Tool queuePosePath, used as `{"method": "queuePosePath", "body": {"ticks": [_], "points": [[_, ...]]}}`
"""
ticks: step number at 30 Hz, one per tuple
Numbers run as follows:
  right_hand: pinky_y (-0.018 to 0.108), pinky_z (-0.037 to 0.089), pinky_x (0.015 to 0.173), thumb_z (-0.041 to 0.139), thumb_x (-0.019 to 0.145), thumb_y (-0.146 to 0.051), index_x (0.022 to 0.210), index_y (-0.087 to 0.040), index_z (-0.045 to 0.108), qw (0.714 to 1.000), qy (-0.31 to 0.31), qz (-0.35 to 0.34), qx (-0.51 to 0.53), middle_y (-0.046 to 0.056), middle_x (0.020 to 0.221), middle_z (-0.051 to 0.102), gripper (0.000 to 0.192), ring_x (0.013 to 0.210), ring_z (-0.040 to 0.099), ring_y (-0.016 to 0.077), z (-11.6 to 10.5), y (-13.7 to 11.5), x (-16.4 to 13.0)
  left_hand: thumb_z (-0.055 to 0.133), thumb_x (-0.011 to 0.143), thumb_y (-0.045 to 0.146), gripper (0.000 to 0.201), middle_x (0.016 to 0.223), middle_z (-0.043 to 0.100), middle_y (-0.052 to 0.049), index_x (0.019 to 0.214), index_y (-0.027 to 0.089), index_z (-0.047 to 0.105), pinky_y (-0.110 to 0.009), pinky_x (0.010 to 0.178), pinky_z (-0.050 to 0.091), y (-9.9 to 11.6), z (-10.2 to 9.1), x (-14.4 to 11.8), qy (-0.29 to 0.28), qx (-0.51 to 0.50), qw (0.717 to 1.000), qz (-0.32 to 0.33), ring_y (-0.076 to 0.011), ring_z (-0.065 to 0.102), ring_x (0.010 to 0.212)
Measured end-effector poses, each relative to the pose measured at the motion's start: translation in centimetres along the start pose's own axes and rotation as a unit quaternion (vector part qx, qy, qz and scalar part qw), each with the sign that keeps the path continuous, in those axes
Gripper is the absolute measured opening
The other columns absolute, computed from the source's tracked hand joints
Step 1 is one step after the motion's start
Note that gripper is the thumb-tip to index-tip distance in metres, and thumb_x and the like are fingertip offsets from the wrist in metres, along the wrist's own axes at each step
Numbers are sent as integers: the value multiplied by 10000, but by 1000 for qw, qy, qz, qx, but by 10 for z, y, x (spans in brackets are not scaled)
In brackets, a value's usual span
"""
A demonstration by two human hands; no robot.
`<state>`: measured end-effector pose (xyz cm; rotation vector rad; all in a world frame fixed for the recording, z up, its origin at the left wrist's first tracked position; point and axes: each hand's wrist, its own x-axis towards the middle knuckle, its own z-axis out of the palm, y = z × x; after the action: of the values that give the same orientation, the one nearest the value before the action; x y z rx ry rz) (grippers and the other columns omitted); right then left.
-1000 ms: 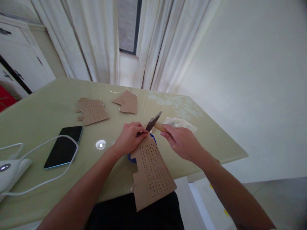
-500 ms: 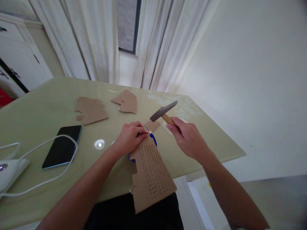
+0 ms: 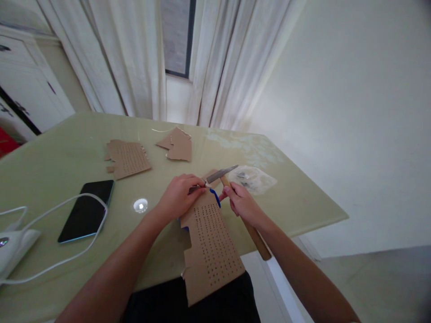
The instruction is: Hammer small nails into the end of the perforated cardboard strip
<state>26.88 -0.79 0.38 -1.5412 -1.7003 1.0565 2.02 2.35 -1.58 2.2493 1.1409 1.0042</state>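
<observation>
A brown cardboard sheet (image 3: 210, 251) full of small holes lies across the near table edge, over a blue object (image 3: 215, 196). My left hand (image 3: 178, 194) pinches a thin metal nail (image 3: 197, 188) at the sheet's far end. My right hand (image 3: 239, 202) grips a wooden-handled hammer (image 3: 247, 224) close to its head. The grey hammer head (image 3: 222, 173) is down beside the nail, just past my left fingertips.
Two more cardboard pieces (image 3: 129, 158) (image 3: 178, 144) lie farther back. A black phone (image 3: 85, 210), a white cable (image 3: 63, 260) and a white device (image 3: 13, 244) are at the left. A clear plastic bag (image 3: 252, 178) lies right of the hammer. The green table (image 3: 303, 197) ends at the right.
The hammer was lifted up and to the right, then swung back down to the nail. My right hand now sits closer to my left. The left hand stayed on the nail.
</observation>
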Motion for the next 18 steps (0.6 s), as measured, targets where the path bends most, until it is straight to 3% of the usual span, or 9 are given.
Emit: {"method": "queuePosePath", "body": {"ticks": [3, 6, 11, 15, 18], "points": [[247, 246, 355, 536, 1032, -581, 904, -252, 522, 996, 3, 7, 86, 55, 931, 821, 353, 365, 398, 73, 8, 5, 0, 700, 1010, 302, 137, 1045, 848, -56, 978, 241, 819, -396, 911, 568, -3, -1, 0, 26, -40, 999, 2, -245, 765, 968], [233, 224, 354, 544, 1020, -621, 909, -247, 516, 993, 11, 7, 120, 74, 961, 844, 391, 351, 395, 58, 11, 6, -1, 711, 1006, 313, 133, 1064, 852, -55, 977, 240, 819, -389, 928, 571, -4, -4, 1, 51, -57, 997, 6, -238, 772, 976], [231, 216, 361, 551, 1030, -625, 919, -244, 519, 989, -3, 9, 145, 51, 935, 834, 398, 354, 373, 54, 12, 13, -4, 711, 999, 310, 149, 1021, 855, -51, 948, 241, 832, -375, 877, 567, -4, -8, 1, 5, -30, 999, -18, -235, 771, 933], [259, 300, 431, 519, 1076, -526, 910, -234, 571, 998, -17, -28, 46, 13, 795, 735, 340, 429, 437, 100, 1, 7, -4, 694, 1010, 331, 180, 1048, 861, -52, 987, 251, 853, -382, 904, 571, -3, -10, 0, -14, -31, 999, -20, -239, 780, 957], [295, 389, 610, 527, 1094, -417, 805, -231, 563, 986, 6, -121, -116, -1, 690, 620, 345, 611, 550, 159, -18, -17, -2, 699, 1003, 357, 190, 1069, 865, -57, 997, 258, 861, -385, 920, 584, -2, -11, -1, -15, -40, 999, -22, -245, 788, 970]]}}
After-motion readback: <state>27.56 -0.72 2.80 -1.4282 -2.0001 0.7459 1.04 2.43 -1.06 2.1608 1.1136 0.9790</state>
